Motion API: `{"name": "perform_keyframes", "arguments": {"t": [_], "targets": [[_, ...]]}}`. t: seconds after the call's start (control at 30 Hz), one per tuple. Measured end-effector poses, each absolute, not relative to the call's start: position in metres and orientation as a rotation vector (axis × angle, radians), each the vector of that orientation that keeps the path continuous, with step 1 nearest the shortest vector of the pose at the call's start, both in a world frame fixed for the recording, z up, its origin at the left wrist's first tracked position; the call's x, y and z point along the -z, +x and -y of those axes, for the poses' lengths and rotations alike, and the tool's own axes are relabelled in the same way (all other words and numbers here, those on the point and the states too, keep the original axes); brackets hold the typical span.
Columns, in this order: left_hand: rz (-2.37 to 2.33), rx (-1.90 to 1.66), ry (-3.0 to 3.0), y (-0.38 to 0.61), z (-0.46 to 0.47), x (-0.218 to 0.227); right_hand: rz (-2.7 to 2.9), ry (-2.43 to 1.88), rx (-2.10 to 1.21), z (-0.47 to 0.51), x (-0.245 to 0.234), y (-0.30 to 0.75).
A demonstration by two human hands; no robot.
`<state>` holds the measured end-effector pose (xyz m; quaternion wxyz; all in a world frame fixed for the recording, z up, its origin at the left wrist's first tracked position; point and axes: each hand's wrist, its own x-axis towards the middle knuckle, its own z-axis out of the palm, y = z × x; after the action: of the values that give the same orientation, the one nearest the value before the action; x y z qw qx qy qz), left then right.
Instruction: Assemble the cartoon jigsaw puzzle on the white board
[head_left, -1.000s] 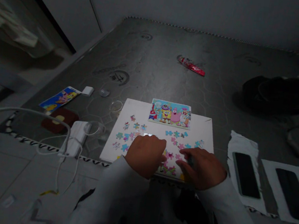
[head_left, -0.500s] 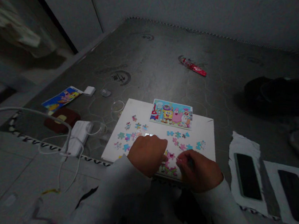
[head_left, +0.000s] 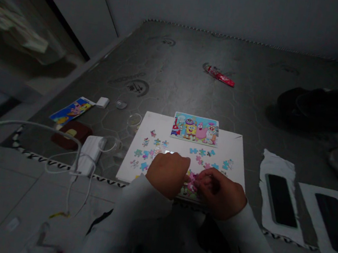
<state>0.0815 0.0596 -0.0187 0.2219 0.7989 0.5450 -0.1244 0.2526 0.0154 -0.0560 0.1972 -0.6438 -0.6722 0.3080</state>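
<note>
My right hand (head_left: pixel 223 193) pinches a pink jigsaw puzzle piece (head_left: pixel 194 181) between thumb and fingertips, low over the near part of a white board (head_left: pixel 160 122). Close beside it on the left, my left hand (head_left: pixel 167 173) rests curled with its knuckles up. The fingers bend down out of sight, so what they hold or press is hidden. Joined pink and green pieces (head_left: pixel 187 193) show partly between and below the hands. Loose puzzle pieces lie left of my left hand (head_left: pixel 137 153) and beyond my right hand (head_left: pixel 202 152). A cartoon picture card (head_left: pixel 195 129) lies at the board's far edge.
Left of the board are clear round lids (head_left: pixel 134 119), a white power strip (head_left: pixel 89 155) with cables, a brown case (head_left: pixel 72 134) and a blue cartoon packet (head_left: pixel 73 110). Two phones (head_left: pixel 281 200) (head_left: pixel 334 223) lie at right. A red object (head_left: pixel 219 75) and black bag (head_left: pixel 324 106) lie farther back.
My right hand has moved left, bringing its fingertips up to the pink pieces beside my left hand. My left hand stays in place. The view has shifted very slightly.
</note>
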Motion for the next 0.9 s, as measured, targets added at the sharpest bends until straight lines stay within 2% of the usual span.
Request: {"name": "perform_keyframes", "arguments": {"t": [0.57, 0.9], "targets": [[-1.504, 0.339, 2.210, 0.081, -0.059, 0.022, 2.052, -1.887, -0.424, -0.007, 0.068, 0.243], [-1.512, 0.337, 2.208, 0.082, -0.058, 0.022, 2.069, -1.880, -0.474, -0.008, 0.065, 0.243]]}}
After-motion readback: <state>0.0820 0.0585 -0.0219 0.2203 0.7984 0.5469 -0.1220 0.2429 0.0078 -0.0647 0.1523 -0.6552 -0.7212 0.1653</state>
